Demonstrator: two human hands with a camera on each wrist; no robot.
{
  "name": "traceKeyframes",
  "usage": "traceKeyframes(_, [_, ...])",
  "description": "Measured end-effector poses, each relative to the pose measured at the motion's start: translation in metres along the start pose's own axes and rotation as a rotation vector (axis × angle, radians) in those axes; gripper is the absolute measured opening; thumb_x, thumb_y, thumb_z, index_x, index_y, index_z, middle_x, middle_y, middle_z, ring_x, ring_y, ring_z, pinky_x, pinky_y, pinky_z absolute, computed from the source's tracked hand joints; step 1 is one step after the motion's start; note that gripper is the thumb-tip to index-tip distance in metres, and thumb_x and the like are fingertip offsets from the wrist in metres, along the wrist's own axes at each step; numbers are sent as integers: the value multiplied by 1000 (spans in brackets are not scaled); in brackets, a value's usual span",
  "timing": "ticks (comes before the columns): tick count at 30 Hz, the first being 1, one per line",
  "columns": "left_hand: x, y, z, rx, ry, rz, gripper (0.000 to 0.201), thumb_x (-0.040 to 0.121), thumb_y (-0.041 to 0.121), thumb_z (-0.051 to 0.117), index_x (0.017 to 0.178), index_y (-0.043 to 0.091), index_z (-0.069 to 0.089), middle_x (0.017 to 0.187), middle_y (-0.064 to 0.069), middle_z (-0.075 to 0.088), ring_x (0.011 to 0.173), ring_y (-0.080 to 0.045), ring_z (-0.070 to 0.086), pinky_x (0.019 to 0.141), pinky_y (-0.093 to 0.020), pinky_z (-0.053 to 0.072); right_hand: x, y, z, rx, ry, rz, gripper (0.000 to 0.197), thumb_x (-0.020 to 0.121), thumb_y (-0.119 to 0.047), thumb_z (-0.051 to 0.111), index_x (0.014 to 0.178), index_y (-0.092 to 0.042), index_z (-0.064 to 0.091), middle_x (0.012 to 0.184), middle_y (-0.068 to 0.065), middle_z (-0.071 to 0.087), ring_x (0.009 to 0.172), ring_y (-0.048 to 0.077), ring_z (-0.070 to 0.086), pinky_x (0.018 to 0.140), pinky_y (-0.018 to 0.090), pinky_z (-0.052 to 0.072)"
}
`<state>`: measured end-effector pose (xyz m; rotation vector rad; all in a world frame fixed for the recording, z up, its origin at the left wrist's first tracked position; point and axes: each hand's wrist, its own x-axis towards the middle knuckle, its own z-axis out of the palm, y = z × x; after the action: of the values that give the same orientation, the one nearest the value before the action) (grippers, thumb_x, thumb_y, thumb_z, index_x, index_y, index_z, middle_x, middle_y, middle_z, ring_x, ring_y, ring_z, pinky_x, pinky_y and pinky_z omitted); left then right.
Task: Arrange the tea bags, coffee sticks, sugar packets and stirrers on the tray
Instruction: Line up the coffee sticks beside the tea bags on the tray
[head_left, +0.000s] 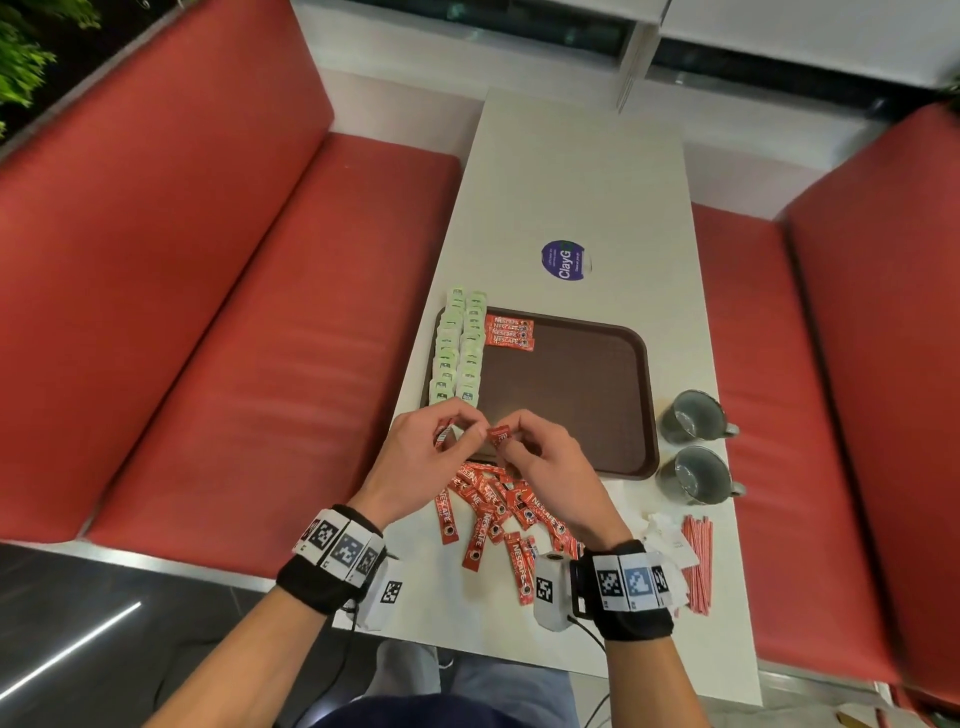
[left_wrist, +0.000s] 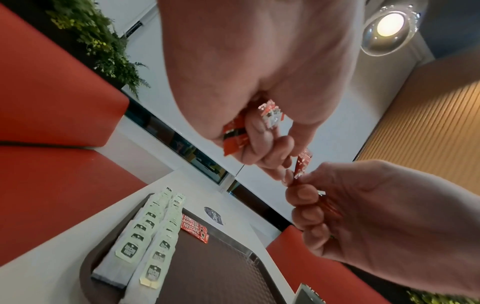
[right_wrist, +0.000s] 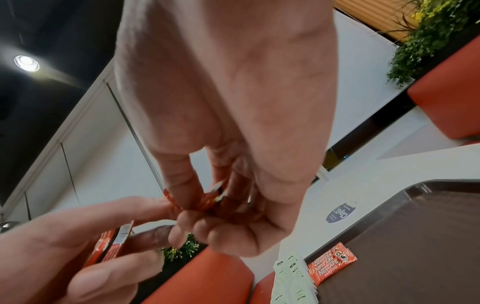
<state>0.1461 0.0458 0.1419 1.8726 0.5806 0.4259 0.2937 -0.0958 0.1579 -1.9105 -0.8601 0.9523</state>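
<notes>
A brown tray (head_left: 571, 395) lies on the white table. Two rows of pale green tea bags (head_left: 460, 348) run along its left side, with several red coffee sticks (head_left: 510, 331) beside them at the far end. My left hand (head_left: 441, 447) grips a few red coffee sticks (left_wrist: 233, 135) above the tray's near left corner. My right hand (head_left: 524, 447) pinches another bunch of coffee sticks (head_left: 498, 434) just beside it, fingertips of both hands nearly touching. A loose pile of coffee sticks (head_left: 493, 514) lies on the table under my wrists.
Two grey mugs (head_left: 691, 447) stand right of the tray. Red-striped stirrers (head_left: 697, 564) and white sugar packets (head_left: 667, 538) lie at the near right. A round purple sticker (head_left: 565, 260) sits beyond the tray. Red bench seats (head_left: 234, 338) flank the table.
</notes>
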Motion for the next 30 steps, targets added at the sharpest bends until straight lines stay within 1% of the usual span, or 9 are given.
traceKeyframes(3, [0,0,-3,-28,-13,5,7,101,23,77,108,24,76,97,11,75,96,-12,71,78,-16,52,-1,0,0,-12,-10,-23,15,111,-23,61,108,-35,70,92,-7,77,81,11,71,80,41,60])
traceKeyframes(7, [-2,1,-2,-49,-39,-15,16,94,30,86,107,26,77,98,11,76,95,-9,72,76,-19,55,-1,1,0,9,-26,-16,10,108,-30,67,116,-32,62,102,-7,81,95,11,77,90,48,64])
traceKeyframes(11, [3,-10,-1,-65,26,-71,5,96,31,83,97,26,81,91,10,78,91,-13,73,79,-26,54,-4,-4,1,30,-18,-37,16,104,-36,73,113,-24,67,95,-8,83,88,9,77,87,38,62])
traceKeyframes(15, [5,-12,-2,-279,92,-172,20,92,40,81,96,20,80,87,2,78,82,-11,72,78,-30,54,-6,-3,-5,163,80,-51,14,101,-31,78,107,-18,76,90,2,83,82,21,76,80,35,62])
traceKeyframes(18, [8,-12,4,-433,100,-232,22,95,35,78,99,13,76,72,4,67,63,-10,57,62,-24,45,-7,-4,-5,208,188,-85,13,98,-30,82,101,-18,80,86,3,82,75,23,73,76,39,63])
traceKeyframes(22, [13,-13,3,-486,-23,-234,12,105,22,70,110,12,75,71,0,58,55,-13,43,50,-22,35,-2,-6,-6,148,321,-105,14,89,-31,90,91,-20,83,76,-5,80,68,8,73,65,23,57])
traceKeyframes(25, [15,-13,1,-385,-153,-209,20,103,25,72,122,19,77,89,4,75,64,-8,59,59,-21,45,0,-7,-9,-9,298,-139,12,91,-35,88,89,-23,85,73,-13,77,68,3,71,63,12,49])
traceKeyframes(28, [16,-20,5,-296,-168,-191,22,99,32,78,119,23,79,103,1,81,100,-14,75,88,-31,58,3,-9,-8,-102,263,-162,16,96,-37,81,91,-24,86,73,-16,76,73,2,72,66,11,50])
traceKeyframes(30, [15,-21,9,-361,-124,-212,20,99,28,78,114,16,80,96,-5,81,85,-9,74,76,-20,54,5,-9,-7,-172,265,-175,16,99,-38,79,93,-23,84,75,-17,76,77,0,73,68,10,51])
